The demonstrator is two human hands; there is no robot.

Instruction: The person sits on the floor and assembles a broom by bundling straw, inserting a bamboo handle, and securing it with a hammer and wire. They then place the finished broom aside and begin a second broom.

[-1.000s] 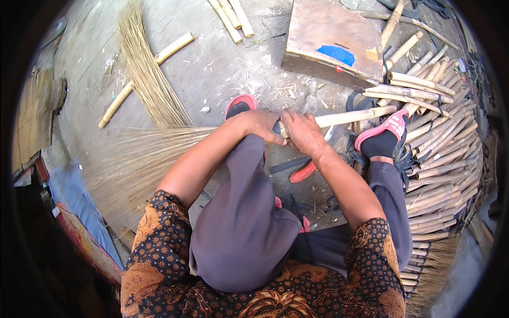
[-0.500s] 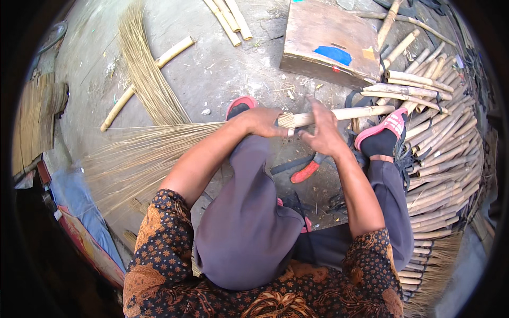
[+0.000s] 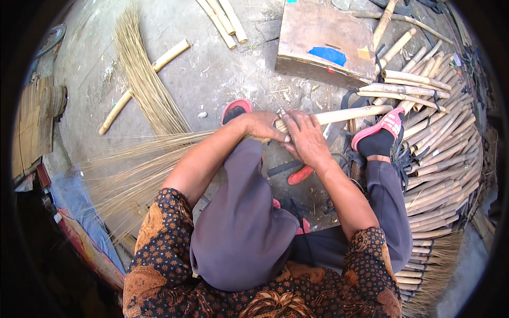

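Observation:
A stick broom lies across in front of me: its thin pale bristles (image 3: 154,161) fan out to the left, and a bamboo handle (image 3: 355,113) runs out to the right toward my pink sandal (image 3: 389,123). My left hand (image 3: 261,125) is closed round the bound end of the bristles, above my raised knee. Right beside it, my right hand (image 3: 306,137) bends its fingers over the spot where bristles and bamboo meet. Its palm side and the joint under it are hidden. Below the right hand lies a tool with a red handle (image 3: 300,175) on the ground.
Another bristle bundle (image 3: 143,74) lies over a bamboo pole (image 3: 114,112) at the left. Several bamboo sticks (image 3: 220,18) lie at the far side. A wooden box (image 3: 326,42) stands at the back right. Many bamboo-handled brooms (image 3: 440,159) are piled along the right, with dark strips nearby.
My right hand has come left from the bamboo handle, its spread fingers now folded over the joint next to my left hand. The broom stays in nearly the same place.

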